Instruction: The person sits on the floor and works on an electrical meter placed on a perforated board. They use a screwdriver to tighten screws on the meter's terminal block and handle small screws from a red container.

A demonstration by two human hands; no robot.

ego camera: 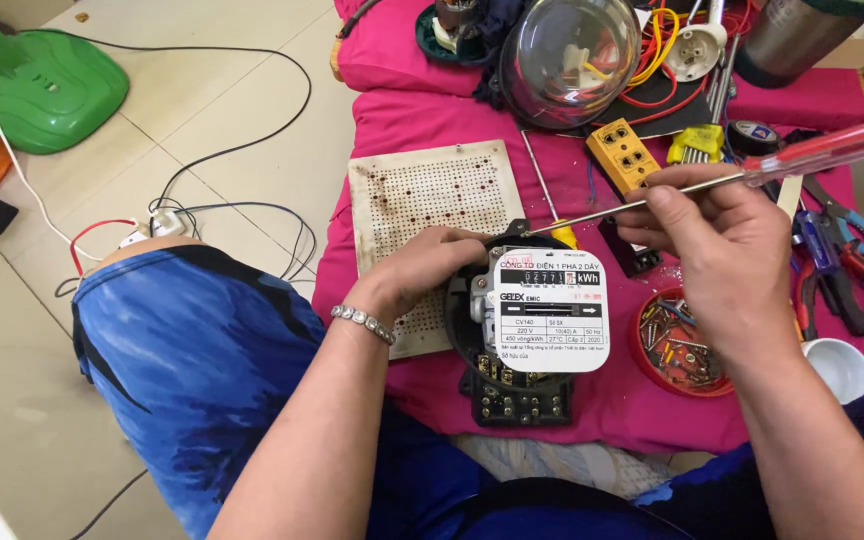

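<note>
My left hand [422, 268] grips the top left edge of a black electricity meter [512, 385] with a white faceplate [550, 310], holding it steady on the pink cloth. A beaded bracelet circles that wrist. My right hand [722, 245] holds a screwdriver [812, 152] with a clear red handle; its thin shaft reaches left and its tip touches the top of the meter. A perforated white board [422, 195] lies under and behind the meter.
A red dish of screws [682, 345] and a white cup [840, 368] sit at the right. Pliers [857, 265], a yellow socket block [624, 155], a clear dome cover [570, 55], coloured wires and tape lie behind. A green fan base [47, 85] and cables occupy the tiled floor at left.
</note>
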